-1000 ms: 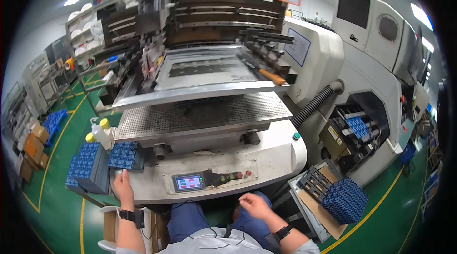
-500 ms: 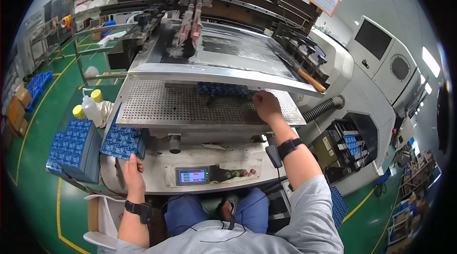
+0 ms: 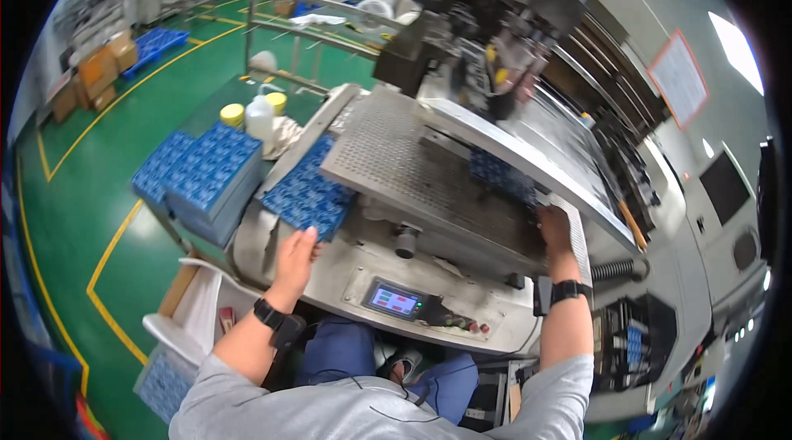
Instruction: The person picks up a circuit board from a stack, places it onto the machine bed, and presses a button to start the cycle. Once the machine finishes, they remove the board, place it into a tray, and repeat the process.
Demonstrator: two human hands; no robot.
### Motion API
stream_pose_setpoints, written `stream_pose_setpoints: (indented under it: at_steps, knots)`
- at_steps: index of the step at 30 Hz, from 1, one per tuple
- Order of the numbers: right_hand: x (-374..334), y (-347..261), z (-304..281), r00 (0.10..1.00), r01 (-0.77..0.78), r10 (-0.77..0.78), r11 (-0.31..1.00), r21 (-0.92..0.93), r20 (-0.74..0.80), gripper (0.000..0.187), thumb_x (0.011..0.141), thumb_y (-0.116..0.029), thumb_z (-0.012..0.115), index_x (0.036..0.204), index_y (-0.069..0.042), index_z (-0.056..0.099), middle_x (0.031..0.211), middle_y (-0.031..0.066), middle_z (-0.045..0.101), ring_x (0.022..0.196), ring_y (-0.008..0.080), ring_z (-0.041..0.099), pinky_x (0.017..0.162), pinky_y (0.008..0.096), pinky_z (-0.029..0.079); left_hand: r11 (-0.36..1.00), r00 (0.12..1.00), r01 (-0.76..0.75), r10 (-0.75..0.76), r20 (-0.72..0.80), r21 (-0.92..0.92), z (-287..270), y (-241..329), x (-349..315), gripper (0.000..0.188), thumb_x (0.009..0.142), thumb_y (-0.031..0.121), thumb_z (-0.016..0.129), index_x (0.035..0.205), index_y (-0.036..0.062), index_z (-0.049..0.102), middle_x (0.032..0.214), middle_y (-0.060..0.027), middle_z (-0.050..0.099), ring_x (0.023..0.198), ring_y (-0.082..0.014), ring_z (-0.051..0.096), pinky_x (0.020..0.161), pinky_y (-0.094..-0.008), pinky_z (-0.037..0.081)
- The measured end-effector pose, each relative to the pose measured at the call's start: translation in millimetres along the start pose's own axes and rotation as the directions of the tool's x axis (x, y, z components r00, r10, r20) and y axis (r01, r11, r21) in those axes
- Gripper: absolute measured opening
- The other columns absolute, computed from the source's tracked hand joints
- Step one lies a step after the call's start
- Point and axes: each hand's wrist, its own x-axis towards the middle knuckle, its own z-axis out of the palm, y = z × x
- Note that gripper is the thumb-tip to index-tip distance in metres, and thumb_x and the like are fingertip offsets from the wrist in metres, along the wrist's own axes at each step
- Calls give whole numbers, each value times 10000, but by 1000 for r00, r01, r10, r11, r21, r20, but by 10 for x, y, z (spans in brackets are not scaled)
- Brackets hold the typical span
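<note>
The right hand (image 3: 558, 232), near the lap a second ago, is now under the raised frame (image 3: 495, 139), at the right end of a blue panel (image 3: 499, 174) over the perforated plate (image 3: 363, 143); so, as I judge it, both hands are busy at panels together. Its grip is curled and blurred, and from here I can't tell if it has hold. The left hand (image 3: 297, 263) has its grip nearly closed at the front edge of a blue pile (image 3: 309, 192); whether it pinches, I can't tell. I count one panel under the frame, that one pile, two stacks (image 3: 216, 151) farther left, one bottle (image 3: 260, 120) and two yellow lids (image 3: 232, 114).
</note>
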Motion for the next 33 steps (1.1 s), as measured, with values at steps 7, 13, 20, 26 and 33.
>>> stream_pose_setpoints:
  at_steps: [7, 13, 20, 26, 33]
  knots:
    - [-70, 21, -300, 982, -162, 88, 849, 503, 168, 235, 874, -277, 578, 681, -150, 532, 618, -33, 469, 572, 86, 444, 520, 295, 324, 999, 996, -2, -2, 94, 43, -66, 97, 28, 410, 1010, 387, 546, 879, 13, 649, 762, -6, 598, 684, -80, 522, 645, -236, 425]
    - [-339, 787, -710, 913, -390, 383, 721, 573, 140, 126, 853, -255, 609, 794, -151, 570, 663, -20, 504, 562, 110, 468, 513, 277, 372, 999, 993, 46, -48, 109, 19, -87, 63, -26, 402, 1008, 385, 551, 872, 27, 672, 743, 1, 584, 684, -81, 509, 656, -228, 418]
    - [-1145, 1733, -1227, 911, -229, 409, 395, 890, 53, 158, 889, -126, 526, 735, -111, 558, 650, -22, 496, 513, 82, 436, 454, 245, 338, 997, 998, -69, 68, -12, -37, -108, 188, 82, 290, 980, 334, 586, 874, 71, 642, 765, -35, 653, 641, -97, 541, 609, -263, 446]
    - [-1184, 1932, -1053, 850, -386, 471, 252, 888, 236, 241, 925, -156, 514, 693, -99, 475, 607, -1, 443, 507, 134, 417, 453, 271, 325, 979, 928, -187, 205, -312, 87, -663, 550, 317, 315, 981, 355, 567, 798, 103, 611, 674, 28, 541, 601, -56, 456, 553, -237, 367]
    - [-1151, 2261, -1028, 770, -457, 565, 164, 874, 296, 254, 922, -207, 567, 691, -121, 504, 604, -15, 468, 525, 122, 434, 505, 282, 354, 957, 935, -283, 259, -243, -68, -270, 1071, 371, 332, 1011, 355, 543, 823, 82, 571, 696, 34, 448, 645, -78, 390, 603, -249, 311]
